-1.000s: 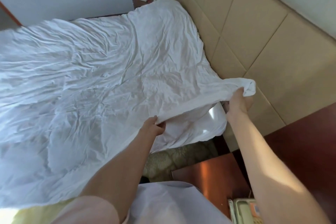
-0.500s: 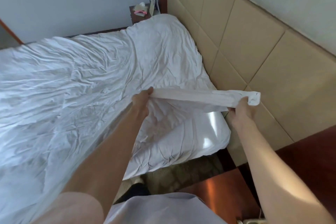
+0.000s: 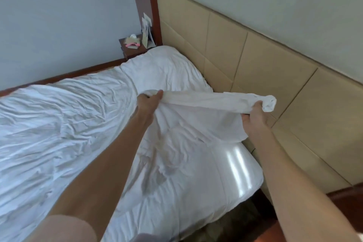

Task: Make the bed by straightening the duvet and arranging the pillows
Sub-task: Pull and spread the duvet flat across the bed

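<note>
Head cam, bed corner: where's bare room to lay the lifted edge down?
Free: bare mattress corner between headboard and right hand. Crowded: far nightstand with small items; left hand and right grip duvet edge.

A padded beige headboard of rectangular panels (image 3: pixel 255 61) ran along the pale wall (image 3: pixel 59 15) on the right. In the far corner stood a small dark wooden nightstand (image 3: pixel 132 49), beside a reddish-brown wooden post (image 3: pixel 145 2), with a pink and white item (image 3: pixel 133 45) and an upright folded card (image 3: pixel 147 35) on top. A dark wooden baseboard (image 3: pixel 68 74) lined the far wall.
</note>
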The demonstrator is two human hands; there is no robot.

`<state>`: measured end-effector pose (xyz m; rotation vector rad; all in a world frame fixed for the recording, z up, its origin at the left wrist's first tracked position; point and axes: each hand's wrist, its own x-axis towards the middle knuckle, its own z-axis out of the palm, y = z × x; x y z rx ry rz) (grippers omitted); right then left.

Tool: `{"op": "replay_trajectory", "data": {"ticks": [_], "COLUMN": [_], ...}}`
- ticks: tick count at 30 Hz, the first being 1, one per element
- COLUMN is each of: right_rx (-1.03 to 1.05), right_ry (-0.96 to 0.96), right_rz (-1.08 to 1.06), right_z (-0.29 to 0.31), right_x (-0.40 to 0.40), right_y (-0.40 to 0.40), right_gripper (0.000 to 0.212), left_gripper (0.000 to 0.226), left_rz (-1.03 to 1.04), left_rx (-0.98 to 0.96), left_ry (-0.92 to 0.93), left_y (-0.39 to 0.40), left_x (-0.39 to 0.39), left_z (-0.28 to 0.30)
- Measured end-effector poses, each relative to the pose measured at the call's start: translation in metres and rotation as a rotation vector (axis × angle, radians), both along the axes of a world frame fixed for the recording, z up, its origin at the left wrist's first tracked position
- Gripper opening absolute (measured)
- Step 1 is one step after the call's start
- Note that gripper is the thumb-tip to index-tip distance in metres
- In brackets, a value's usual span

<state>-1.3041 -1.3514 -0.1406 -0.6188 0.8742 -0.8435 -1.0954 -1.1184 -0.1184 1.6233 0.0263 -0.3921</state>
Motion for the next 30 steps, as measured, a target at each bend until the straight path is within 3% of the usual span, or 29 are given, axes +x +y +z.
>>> {"op": "replay_trajectory", "data": {"ticks": [5, 10, 17, 22, 25, 30], "right_rx": [-0.014, -0.074, -0.066, -0.026, -0.038, -0.108], "right_ry": [-0.002, 0.122, 0.173, 0.157, 0.195, 0.351], "right_rz": [0.03, 0.066, 0.095, 0.018, 0.092, 0.155], "right_z": [0.004, 0.005, 0.009, 0.02, 0.009, -0.024], "right_x": [0.045, 0.101, 0.175, 0.218, 0.237, 0.264], "right_y": [-0.012, -0.042, -0.08, -0.119, -0.141, -0.168], "right_gripper": [0.04, 0.047, 0.031, 0.016, 0.01, 0.014], "left_gripper": [0.019, 0.019, 0.032, 0.018, 0.016, 0.017], "left_rz": [-0.028, -0.004, 0.052, 0.036, 0.038, 0.1], "left_rx": [-0.021, 0.014, 0.051, 0.062, 0.086, 0.1], "left_ry": [-0.021, 0.016, 0.093, 0.055, 0.023, 0.141], "left_y": [-0.013, -0.027, -0.064, -0.112, -0.126, -0.13], "left_x": [0.048, 0.098, 0.159, 0.2, 0.216, 0.231], "left_z": [0.016, -0.005, -0.025, -0.024, -0.032, -0.062]}}
